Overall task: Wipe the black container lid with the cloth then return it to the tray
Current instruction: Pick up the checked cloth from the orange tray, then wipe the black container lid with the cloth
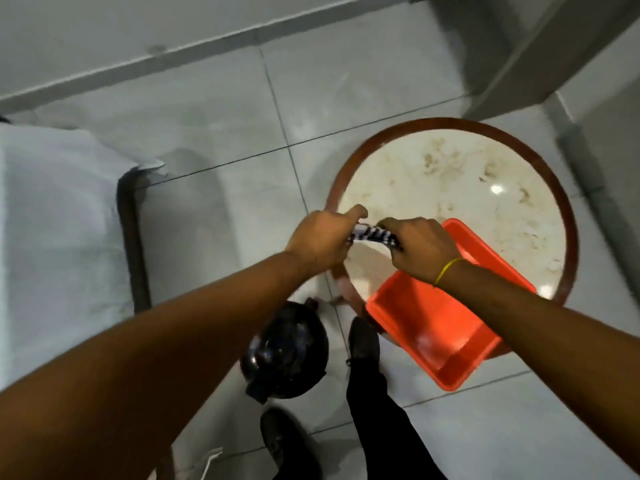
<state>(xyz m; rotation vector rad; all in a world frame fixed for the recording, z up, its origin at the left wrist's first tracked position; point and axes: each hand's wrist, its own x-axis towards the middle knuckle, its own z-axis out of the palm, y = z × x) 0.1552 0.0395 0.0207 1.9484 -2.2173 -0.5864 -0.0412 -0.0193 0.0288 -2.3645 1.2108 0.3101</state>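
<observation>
A striped black-and-white cloth (372, 234) is stretched between my two hands above the near-left edge of the round table. My left hand (322, 239) grips its left end and my right hand (420, 249), with a yellow band at the wrist, grips its right end. The orange tray (440, 337) sits on the table's near edge under my right forearm, and nothing shows inside it. A round black glossy object (285, 351), which looks like the black container lid, lies on the floor tiles below my left forearm, apart from both hands.
The round table (460, 178) has a stained white top and a brown rim. A bed with a white sheet (59, 216) stands at the left. My black-trousered legs and shoes (363, 344) stand beside the table. Grey tiled floor and a wall lie beyond.
</observation>
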